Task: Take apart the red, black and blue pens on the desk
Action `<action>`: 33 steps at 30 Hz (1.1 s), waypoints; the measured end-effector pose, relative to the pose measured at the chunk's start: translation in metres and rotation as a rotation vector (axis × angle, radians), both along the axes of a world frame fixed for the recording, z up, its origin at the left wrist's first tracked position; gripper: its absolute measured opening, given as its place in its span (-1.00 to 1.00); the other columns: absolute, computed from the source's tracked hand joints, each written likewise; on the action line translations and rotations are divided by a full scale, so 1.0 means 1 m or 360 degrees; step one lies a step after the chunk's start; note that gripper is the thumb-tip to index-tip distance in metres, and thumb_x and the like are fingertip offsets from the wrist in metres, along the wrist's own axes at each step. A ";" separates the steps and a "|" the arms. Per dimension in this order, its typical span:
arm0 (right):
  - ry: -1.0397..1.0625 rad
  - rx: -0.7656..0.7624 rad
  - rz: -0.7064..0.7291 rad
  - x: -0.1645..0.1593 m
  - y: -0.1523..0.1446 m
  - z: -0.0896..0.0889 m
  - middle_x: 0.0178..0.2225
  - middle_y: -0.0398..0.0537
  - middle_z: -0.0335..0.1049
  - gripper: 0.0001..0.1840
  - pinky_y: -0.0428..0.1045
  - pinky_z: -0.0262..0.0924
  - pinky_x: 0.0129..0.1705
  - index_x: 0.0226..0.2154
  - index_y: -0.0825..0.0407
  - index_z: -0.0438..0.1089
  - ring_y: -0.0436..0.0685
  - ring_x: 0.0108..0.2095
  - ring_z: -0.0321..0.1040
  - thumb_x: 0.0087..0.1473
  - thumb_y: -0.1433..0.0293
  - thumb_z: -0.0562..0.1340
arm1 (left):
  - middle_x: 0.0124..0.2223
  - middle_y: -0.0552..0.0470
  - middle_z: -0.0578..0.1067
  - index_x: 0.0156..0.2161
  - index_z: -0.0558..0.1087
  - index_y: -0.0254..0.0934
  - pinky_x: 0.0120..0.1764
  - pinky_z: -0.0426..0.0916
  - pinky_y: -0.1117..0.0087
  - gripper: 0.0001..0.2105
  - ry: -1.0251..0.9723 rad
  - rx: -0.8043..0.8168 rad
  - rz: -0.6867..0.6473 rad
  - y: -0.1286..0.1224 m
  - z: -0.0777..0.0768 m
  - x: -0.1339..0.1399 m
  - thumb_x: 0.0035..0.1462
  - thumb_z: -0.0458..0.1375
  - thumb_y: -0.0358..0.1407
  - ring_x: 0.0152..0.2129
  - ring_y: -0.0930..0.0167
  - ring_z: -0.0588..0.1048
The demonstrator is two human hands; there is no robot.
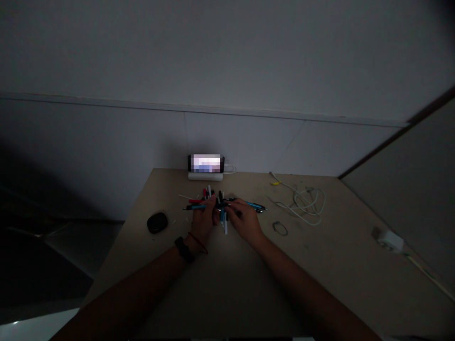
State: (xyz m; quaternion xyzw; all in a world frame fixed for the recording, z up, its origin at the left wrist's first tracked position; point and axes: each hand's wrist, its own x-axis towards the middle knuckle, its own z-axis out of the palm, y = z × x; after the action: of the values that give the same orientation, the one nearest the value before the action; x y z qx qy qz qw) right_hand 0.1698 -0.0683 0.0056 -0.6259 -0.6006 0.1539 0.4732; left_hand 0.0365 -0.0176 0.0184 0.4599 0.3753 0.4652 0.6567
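My left hand (203, 221) is closed around a blue-and-black pen (197, 207), which lies roughly level and points out to the left. Close by on the right, my right hand (245, 221) has its fingers pinched at the pen's dark right end. Between and behind the hands is a cluster of pen parts: red pieces (195, 201), white pieces (225, 226) and dark pieces. More blue pens (256, 206) lie just beyond my right hand. The fingers partly cover the cluster, and dim light blurs the small parts.
A phone (206, 164) with a lit screen leans at the desk's back edge on a white block (205, 176). A black rounded case (157, 222) sits left. On the right are a white cable (302, 206), a small loop (280, 228) and a white socket box (391, 240).
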 end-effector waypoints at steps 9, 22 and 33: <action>0.0009 0.0070 -0.0038 0.002 0.002 -0.004 -0.30 0.03 0.52 -0.70 0.06 0.34 -0.20 -0.12 -0.01 0.57 0.19 -0.26 0.45 0.24 0.32 0.15 | -0.75 0.14 0.26 -0.64 0.29 -0.26 -0.63 0.15 0.51 -0.44 0.0054 0.0010 0.0010 -0.002 0.004 -0.002 0.14 0.14 0.16 -0.77 0.55 0.26; 0.0009 0.0032 -0.0338 0.004 0.000 -0.007 -0.29 0.06 0.58 -0.81 0.13 0.33 -0.13 -0.31 0.02 0.53 0.25 -0.22 0.48 0.11 0.25 0.29 | -0.75 0.14 0.27 -0.60 0.32 -0.25 -0.63 0.12 0.48 -0.43 0.0021 -0.0035 0.0052 -0.001 0.000 -0.002 0.13 0.08 0.22 -0.78 0.53 0.24; 0.0273 0.0118 -0.0155 0.000 -0.002 0.002 -0.17 0.04 0.56 -0.65 0.13 0.26 -0.01 -0.13 -0.02 0.52 0.23 -0.11 0.44 0.25 0.17 0.12 | -0.73 0.14 0.28 -0.59 0.32 -0.26 -0.63 0.14 0.49 -0.45 0.0067 0.0010 0.0026 0.000 -0.001 -0.001 0.14 0.10 0.19 -0.76 0.53 0.26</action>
State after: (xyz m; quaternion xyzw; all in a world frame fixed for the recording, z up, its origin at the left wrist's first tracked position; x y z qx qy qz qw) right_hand 0.1703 -0.0699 0.0080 -0.6210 -0.5319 0.1615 0.5525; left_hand 0.0352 -0.0175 0.0175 0.4686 0.3913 0.4619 0.6434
